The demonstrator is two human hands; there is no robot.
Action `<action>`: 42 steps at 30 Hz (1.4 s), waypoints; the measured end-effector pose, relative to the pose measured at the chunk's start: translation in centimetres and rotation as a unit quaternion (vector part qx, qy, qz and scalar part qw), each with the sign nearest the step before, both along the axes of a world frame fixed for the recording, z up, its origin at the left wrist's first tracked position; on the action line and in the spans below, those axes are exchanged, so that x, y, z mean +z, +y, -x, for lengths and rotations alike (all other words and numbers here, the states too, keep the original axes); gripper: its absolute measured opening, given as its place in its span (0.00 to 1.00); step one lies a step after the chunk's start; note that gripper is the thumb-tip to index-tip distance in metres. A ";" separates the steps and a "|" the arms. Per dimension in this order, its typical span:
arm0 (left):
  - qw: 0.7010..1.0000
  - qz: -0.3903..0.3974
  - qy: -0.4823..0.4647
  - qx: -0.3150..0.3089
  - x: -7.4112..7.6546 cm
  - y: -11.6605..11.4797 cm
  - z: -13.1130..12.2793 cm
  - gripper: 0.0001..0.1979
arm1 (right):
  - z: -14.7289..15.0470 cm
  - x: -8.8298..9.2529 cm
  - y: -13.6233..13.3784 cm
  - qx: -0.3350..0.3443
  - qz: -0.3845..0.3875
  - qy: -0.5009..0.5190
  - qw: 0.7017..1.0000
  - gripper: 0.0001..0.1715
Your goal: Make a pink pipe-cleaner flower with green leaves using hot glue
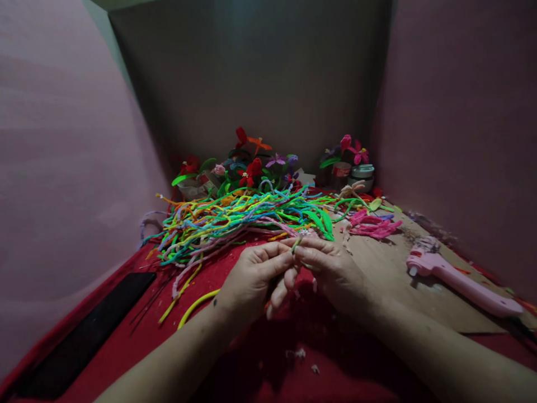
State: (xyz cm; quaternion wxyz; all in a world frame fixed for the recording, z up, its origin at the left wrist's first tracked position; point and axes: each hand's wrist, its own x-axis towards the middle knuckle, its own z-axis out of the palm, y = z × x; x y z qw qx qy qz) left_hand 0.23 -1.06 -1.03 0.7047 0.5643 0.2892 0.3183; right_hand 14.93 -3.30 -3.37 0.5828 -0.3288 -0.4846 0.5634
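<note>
Left hand (258,274): thumb and fingers pinched on short, thin, olive-green stem (296,245). Right hand (338,274): also pinched, at same stem, which sits between both hands' fingertips. Beyond both hands: heap of multicoloured, fuzzy craft stems (239,218). Right of right hand: pink plastic glue gun (465,286) on flat brown board (390,267).

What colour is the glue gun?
The glue gun is light pink; the head view shows it best.

Green piece (296,244) mostly behind fingers (312,256)
</note>
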 end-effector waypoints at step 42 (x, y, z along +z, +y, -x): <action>0.997 0.062 -0.030 -0.022 0.6 0.2 0.0 0.06 | 0.1 -0.1 -0.1 -0.040 -0.021 -0.045 0.998 0.15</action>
